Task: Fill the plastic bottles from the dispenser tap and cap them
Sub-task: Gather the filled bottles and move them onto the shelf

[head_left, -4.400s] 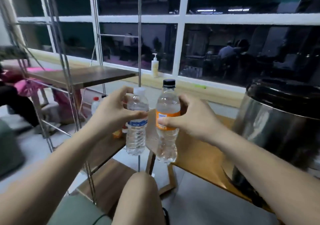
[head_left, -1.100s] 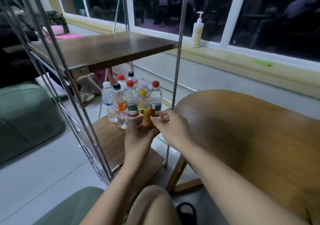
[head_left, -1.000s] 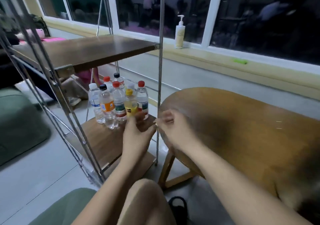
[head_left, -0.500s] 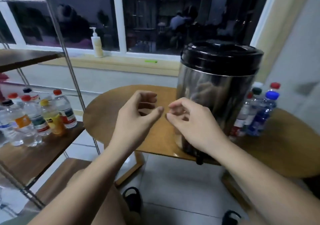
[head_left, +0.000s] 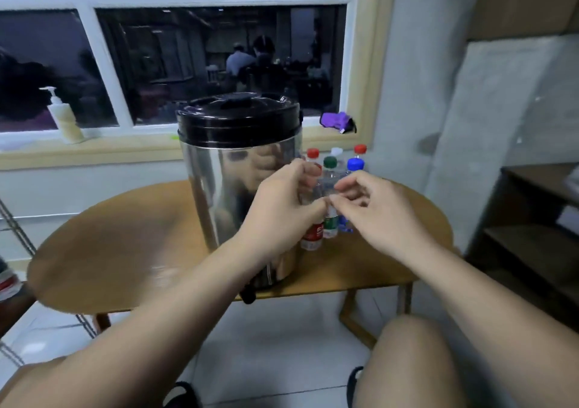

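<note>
A steel dispenser (head_left: 232, 188) with a black lid stands on the round wooden table (head_left: 119, 251); its black tap (head_left: 249, 296) hangs over the front edge. Several capped plastic bottles stand right of it, among them a red-capped bottle (head_left: 312, 235), a green-capped bottle (head_left: 330, 163) and a blue-capped bottle (head_left: 355, 164). My left hand (head_left: 282, 210) hovers in front of the red-capped bottle with loosely curled fingers; contact cannot be made out. My right hand (head_left: 379, 216) is beside it, fingers loosely bent, holding nothing.
A pump bottle (head_left: 64, 119) and a purple cloth (head_left: 338, 121) lie on the window sill. A dark shelf unit (head_left: 532, 219) stands at the right. A metal rack leg (head_left: 15, 232) shows at the left edge. My knee (head_left: 413, 360) is below the table.
The view swung right from the rack of filled bottles to the dispenser. Both empty hands moved right, from in front of the dispenser to the bottles beside it.
</note>
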Available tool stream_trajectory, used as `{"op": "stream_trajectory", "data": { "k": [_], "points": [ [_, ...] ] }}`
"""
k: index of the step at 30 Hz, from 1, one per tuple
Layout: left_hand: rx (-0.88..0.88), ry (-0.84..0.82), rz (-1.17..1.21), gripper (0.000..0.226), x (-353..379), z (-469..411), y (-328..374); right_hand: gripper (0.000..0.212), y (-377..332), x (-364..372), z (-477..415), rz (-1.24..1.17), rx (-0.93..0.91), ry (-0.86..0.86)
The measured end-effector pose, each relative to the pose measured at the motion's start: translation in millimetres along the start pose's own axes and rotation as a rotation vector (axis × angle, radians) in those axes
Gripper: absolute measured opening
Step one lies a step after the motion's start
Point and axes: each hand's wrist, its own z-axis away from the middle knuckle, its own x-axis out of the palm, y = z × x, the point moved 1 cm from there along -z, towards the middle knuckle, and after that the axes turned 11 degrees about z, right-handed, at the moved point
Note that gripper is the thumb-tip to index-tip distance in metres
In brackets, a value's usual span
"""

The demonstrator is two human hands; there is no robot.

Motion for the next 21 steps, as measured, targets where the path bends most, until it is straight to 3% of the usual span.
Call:
{"op": "stream_trajectory", "data": {
  "k": [4, 8, 15, 21],
  "points": [
    [0.093, -0.067, -0.239, 0.046, 31.7, -43.1, -3.2, 0.015, 36.3, -6.7, -26.1, 0.043, 0.046, -0.007],
    [0.056, -0.18, -0.441, 0.049, 51.5, -84.4, -3.3, 0.013, 64.9, 0.9, -58.7, 0.085, 0.059, -0.05],
    [-0.033, -0.351, -0.779, 0.046, 76.5, -135.0, -9.7, 0.034, 111.2, 14.6, -118.5, 0.27, 0.065, 0.001],
    [-0.1, -0.386, -0.899, 0.03, 86.4, -145.2, -23.1, 0.064, 141.0, 25.4, -153.1, 0.314, 0.141, -0.023]
  ]
}}
